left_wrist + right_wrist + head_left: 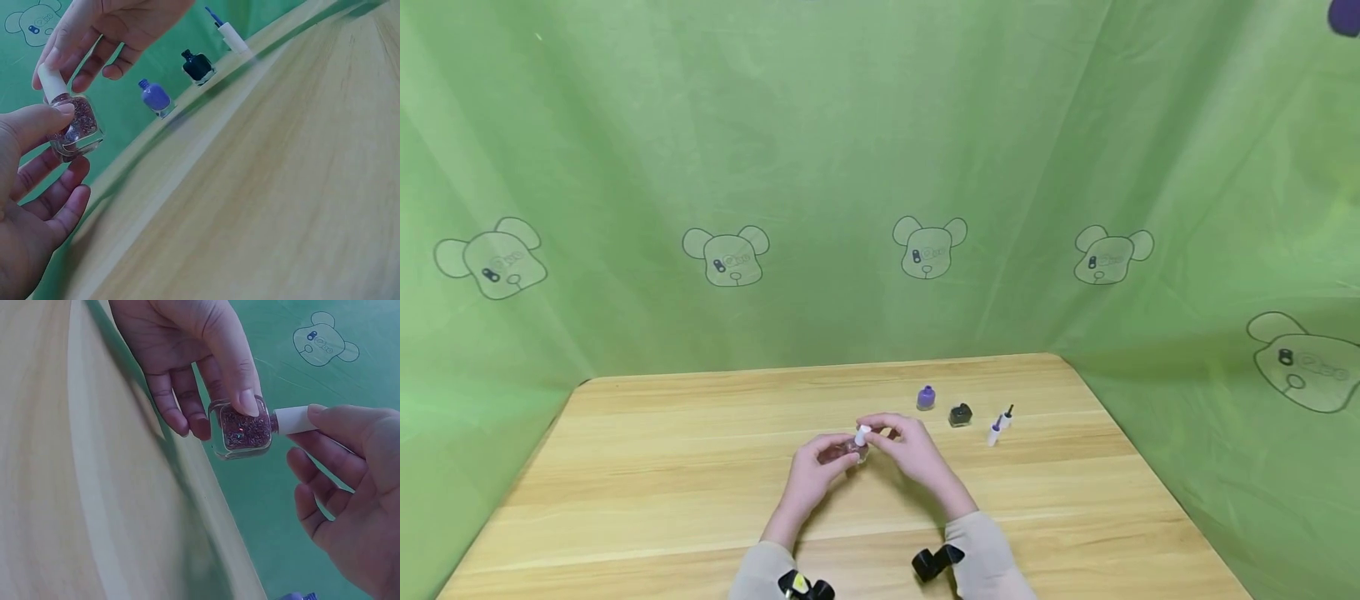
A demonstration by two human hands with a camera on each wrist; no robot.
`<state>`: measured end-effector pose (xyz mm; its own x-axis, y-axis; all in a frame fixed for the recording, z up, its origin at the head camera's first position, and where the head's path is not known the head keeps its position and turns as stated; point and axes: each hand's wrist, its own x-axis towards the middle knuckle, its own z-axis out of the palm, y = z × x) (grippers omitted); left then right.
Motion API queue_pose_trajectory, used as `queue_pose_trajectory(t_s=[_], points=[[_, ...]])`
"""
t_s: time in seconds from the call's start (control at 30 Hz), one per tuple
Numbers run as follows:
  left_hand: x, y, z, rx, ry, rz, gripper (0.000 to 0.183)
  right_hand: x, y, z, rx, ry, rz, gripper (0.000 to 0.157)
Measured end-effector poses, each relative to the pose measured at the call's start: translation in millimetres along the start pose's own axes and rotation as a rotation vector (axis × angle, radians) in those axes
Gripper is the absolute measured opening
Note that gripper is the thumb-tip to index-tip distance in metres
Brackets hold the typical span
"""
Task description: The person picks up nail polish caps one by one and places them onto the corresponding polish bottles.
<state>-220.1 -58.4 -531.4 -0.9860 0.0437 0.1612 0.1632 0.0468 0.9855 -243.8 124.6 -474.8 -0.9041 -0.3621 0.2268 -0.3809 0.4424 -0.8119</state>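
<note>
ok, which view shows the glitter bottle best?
Right wrist: the glitter bottle is large and broadside, its glitter clear, with only the left hand covering part. Left wrist shows it smaller and tilted, again partly covered. Head shows it tiny, partly hidden by that same hand.

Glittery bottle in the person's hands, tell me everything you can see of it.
The glittery bottle is small, squarish and clear, apparently glass with rounded corners, and looks dark reddish-purple inside with shiny flecks. A white cap, plastic by its look, tops it; how tightly is unclear. The bottle is held up over the wooden table, cap end uppermost in the head view. The left hand grips it, thumb across one face, while the right hand pinches the cap.
</note>
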Motion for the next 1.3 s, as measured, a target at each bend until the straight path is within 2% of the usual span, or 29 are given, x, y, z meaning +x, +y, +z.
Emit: queue_pose_trajectory(t_s=[0.1, 0.23, 0.47, 0.83, 1.0, 1.13, 1.3], points=[[-0.5, -0.5, 0.2, 0.002, -0.001, 0.029, 0.030, 0, 1, 2.3, -0.008, 0.023, 0.004, 0.023], [-1.5, -0.7, 0.3, 0.005, -0.005, 0.032, 0.030, 0, 3, 5.8, -0.006, 0.070, 0.019, 0.021], [-12.9, 33.6, -0.4, 0.087, -0.036, 0.010, 0.029, 0, 0, 12.7, 0.025, 0.182, 0.075, 0.012], [-13.2, 34.5, -0.1, 0.098, -0.018, 0.032, 0.029, 1, -3, 21.9, 0.052, 0.279, 0.140, 0.016], [-12.9, 34.9, 0.1, 0.085, -0.001, 0.036, 0.029, 2, -3, 22.7, 0.068, 0.259, 0.111, 0.024], [-12.6, 35.2, 0.2, 0.077, 0.014, 0.045, 0.031, 3, 0, 20.6, 0.107, 0.185, 0.091, 0.036], [-12.1, 34.6, 1.0, 0.089, 0.028, 0.050, 0.031, 3, 3, 15.9, 0.151, 0.065, 0.075, 0.044]])
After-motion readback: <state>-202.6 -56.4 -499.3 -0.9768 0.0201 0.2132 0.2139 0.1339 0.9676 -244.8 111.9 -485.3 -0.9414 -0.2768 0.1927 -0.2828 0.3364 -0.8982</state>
